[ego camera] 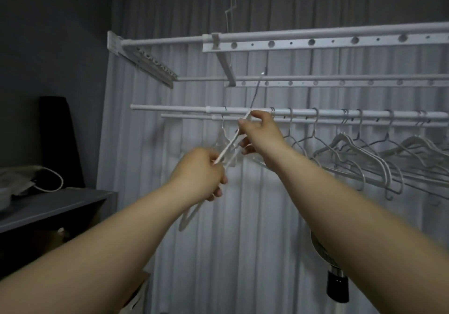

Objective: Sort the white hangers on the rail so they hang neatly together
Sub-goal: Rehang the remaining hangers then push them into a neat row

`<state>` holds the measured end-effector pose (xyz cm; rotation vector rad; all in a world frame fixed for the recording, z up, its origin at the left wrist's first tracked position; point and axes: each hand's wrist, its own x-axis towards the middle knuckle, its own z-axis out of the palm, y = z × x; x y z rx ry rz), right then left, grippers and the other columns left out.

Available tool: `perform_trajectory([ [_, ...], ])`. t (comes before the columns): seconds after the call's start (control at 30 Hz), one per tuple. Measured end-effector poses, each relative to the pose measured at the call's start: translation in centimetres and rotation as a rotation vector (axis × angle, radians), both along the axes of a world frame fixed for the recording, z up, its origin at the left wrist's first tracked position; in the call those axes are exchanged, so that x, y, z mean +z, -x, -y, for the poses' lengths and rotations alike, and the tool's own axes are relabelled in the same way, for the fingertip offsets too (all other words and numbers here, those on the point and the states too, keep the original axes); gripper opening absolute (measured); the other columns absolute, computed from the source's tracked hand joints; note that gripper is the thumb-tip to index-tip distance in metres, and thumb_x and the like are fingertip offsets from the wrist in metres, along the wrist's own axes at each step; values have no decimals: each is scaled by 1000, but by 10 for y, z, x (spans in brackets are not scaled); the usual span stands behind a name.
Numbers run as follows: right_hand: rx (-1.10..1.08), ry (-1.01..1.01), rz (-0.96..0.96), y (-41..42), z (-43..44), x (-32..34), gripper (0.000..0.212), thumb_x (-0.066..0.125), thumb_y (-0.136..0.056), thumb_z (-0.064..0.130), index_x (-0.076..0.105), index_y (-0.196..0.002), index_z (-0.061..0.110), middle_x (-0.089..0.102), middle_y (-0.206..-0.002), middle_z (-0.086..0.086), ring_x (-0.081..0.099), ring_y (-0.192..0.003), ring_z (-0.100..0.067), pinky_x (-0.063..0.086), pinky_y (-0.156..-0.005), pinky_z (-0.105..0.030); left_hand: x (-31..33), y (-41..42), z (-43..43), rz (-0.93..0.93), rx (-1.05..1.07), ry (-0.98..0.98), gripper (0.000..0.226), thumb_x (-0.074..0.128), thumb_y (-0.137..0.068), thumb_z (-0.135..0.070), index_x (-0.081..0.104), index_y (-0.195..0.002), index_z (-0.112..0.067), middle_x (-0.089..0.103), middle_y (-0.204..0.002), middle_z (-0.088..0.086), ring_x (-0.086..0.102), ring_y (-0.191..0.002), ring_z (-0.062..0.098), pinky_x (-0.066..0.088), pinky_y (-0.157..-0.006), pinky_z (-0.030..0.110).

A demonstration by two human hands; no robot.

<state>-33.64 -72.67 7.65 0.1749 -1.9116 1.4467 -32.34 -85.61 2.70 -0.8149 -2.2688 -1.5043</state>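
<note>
A white rail [170, 107] runs across the middle, with a second thinner rail just below it. Several white hangers [352, 153] hang along its right half, loosely spaced and overlapping. One white hanger [227, 152] is tilted steeply off the rail, its metal hook pointing up past the rail. My left hand [201, 172] is closed around that hanger's lower arm, and its bottom loop shows beneath the hand. My right hand [261, 133] pinches the same hanger near its neck, right at the rail. Another hanger [222, 129] hangs on the rail behind my hands.
A white drying rack [291, 43] with perforated bars is mounted above the rails. Grey curtains [243, 240] fill the background. A dark shelf [56, 204] with a bag and a cord stands at the left. A fan on a stand [336, 279] is at the lower right.
</note>
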Motion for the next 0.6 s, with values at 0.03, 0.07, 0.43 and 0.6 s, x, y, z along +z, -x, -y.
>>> perform_trajectory([
  [0.03, 6, -15, 4, 1, -2, -1, 40, 47, -93, 13, 37, -132, 10, 51, -70, 0, 44, -51, -14, 40, -44, -20, 0, 5, 6, -59, 61, 7, 35, 39, -90, -1, 49, -63, -22, 57, -56, -5, 45, -22, 0, 36, -30, 9],
  [0.07, -9, -28, -1, 5, -5, -2, 38, 45, -94, 12, 39, -131, 9, 52, -70, 1, 45, -52, -13, 40, -46, -19, 0, 8, 12, -107, 107, 17, 38, 39, -92, -3, 48, -60, -22, 56, -50, -8, 44, -21, -1, 33, -29, 8],
  [0.43, -656, -478, 211, 30, -82, -35, 34, 42, -93, 9, 60, -121, 4, 55, -130, -19, 46, -123, -33, 37, -98, -30, 19, 44, -1, -170, 168, 53, 33, 40, -93, -8, 55, -64, -15, 49, -23, -10, 43, -20, -2, 30, -27, 4],
  [0.6, -709, -511, 231, 60, -102, -35, 36, 42, -92, 11, 53, -125, 1, 51, -133, -19, 43, -126, -33, 35, -101, -30, 16, 81, -34, -141, 231, 148, 25, 40, -90, -5, 65, -88, -10, 71, -79, 6, 51, -33, 6, 39, -37, 11],
])
